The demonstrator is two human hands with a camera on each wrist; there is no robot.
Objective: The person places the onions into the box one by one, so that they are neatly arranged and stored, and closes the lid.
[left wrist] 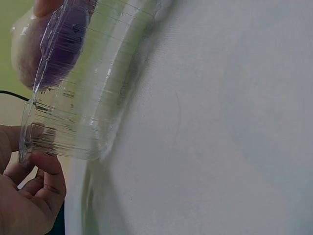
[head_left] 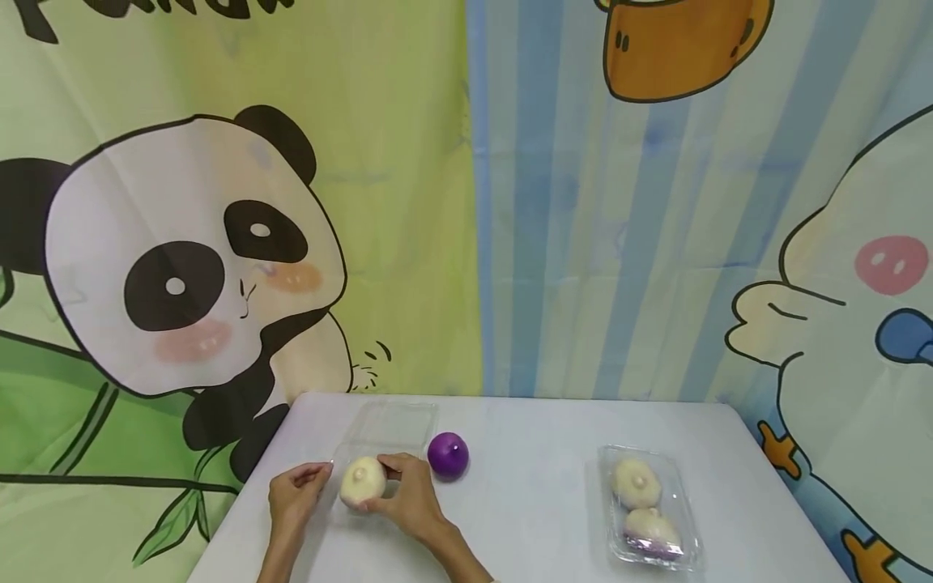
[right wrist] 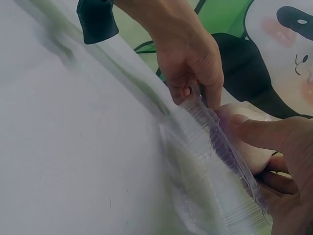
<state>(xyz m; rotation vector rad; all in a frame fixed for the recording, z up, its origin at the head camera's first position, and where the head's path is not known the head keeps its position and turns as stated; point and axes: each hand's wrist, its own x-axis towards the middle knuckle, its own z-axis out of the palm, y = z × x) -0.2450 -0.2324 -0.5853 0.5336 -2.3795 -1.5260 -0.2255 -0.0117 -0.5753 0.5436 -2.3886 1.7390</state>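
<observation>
My left hand [head_left: 294, 502] pinches the rim of a clear plastic clamshell box [left wrist: 93, 120] between thumb and fingers at its left corner. My right hand [head_left: 417, 504] grips a pale onion [head_left: 362, 481] with a purple underside, thumb on one side and fingers on the other. In the left wrist view the onion's purple part shows through the ribbed box wall, with its pale top above the rim. The box's lid [head_left: 394, 423] lies folded back, away from me. Just right of the box, a round purple onion [head_left: 448, 455] rests on the table.
A second clear box [head_left: 609, 518] stands on the right of the white table [head_left: 539, 486], with a pale onion [head_left: 636, 483] and a pale-and-purple onion [head_left: 651, 532] inside. Behind the table hangs a printed curtain [head_left: 408, 243] with a panda.
</observation>
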